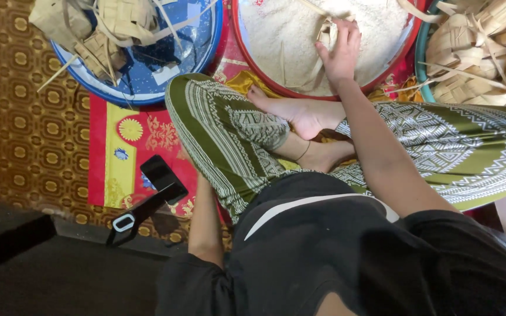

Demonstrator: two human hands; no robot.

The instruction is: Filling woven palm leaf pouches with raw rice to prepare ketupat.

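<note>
Three round containers ring the top of the view, and the red-rimmed basin (382, 70) in the middle serves as the landmark. It holds a bed of white rice, and the right hand (339, 51) reaches into it from the near rim, fingers curled loosely around a small woven palm-leaf pouch (325, 32) that sits on the rice — the grip looks partly closed, though the fingertips are hidden behind the pouch. Left of the basin stands a blue tub (206, 58) with a few woven pouches and loose leaf strips piled toward its far-left side, its patterned blue bottom showing bare on the side nearer the basin. Right of the basin, a green-rimmed basket (420, 55) is heaped with many more woven pouches, tan and dry-looking. The left hand is out of sight: the left arm (205, 222) runs down behind the knee, well away from the basin, so its state cannot be told. The person sits cross-legged just below the basin in green patterned trousers, bare feet tucked together close to the basin's near rim. Beneath everything lies a red and yellow printed cloth (130, 152) over a brown patterned carpet (24, 134); a dark phone (162, 175) rests on the cloth — down and to the left of the basin.
</note>
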